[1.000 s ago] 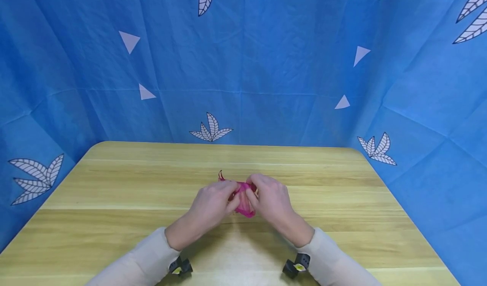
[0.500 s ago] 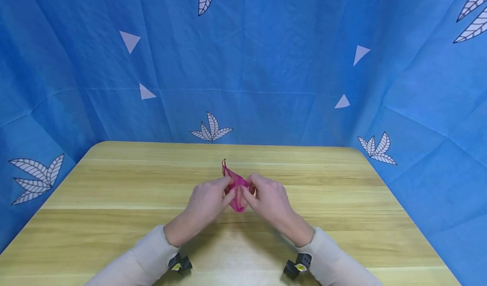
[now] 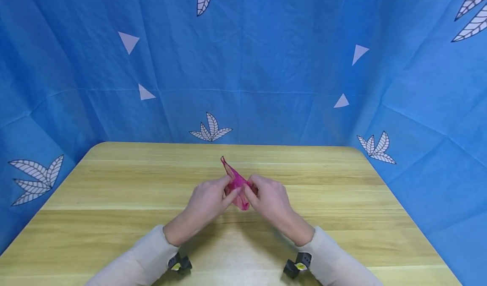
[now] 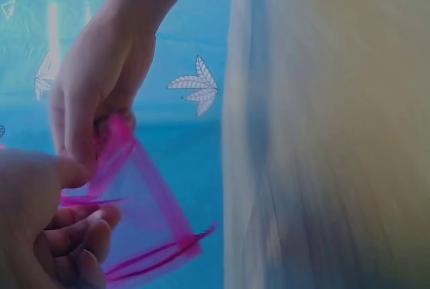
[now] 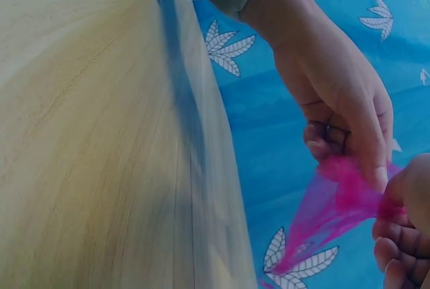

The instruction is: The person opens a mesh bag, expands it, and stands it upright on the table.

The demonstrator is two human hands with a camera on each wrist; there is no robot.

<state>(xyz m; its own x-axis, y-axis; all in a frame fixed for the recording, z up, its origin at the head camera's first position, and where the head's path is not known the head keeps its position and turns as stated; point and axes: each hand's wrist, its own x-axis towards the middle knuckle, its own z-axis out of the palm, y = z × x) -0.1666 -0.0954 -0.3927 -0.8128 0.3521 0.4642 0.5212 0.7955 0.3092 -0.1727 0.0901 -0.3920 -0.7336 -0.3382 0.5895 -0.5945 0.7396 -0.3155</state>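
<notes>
A small sheer magenta drawstring pouch (image 3: 237,179) is held up over the middle of the table, between both hands. My left hand (image 3: 205,199) pinches its left side between thumb and fingers, while my right hand (image 3: 272,196) pinches the right side close by, the thumbs nearly meeting. One thin corner of the cloth points up and away at the far left; a gathered part hangs below the thumbs. In the left wrist view the pouch (image 4: 158,191) spreads out translucent, with darker pink cords along its lower edge. The right wrist view has the pouch (image 5: 322,205) tapering downward from the fingers.
The wooden table (image 3: 125,184) reaches out on every side of the hands. Behind and beside it hangs a blue curtain (image 3: 274,66) with white leaf and triangle prints. Black wrist devices (image 3: 296,265) sit under the pale sleeves (image 3: 142,256), low over the table.
The pouch has been shifted in the fingers: its far corner now stands higher and the hanging part has risen slightly. The left hand has moved a little left; the right hand has hardly moved.
</notes>
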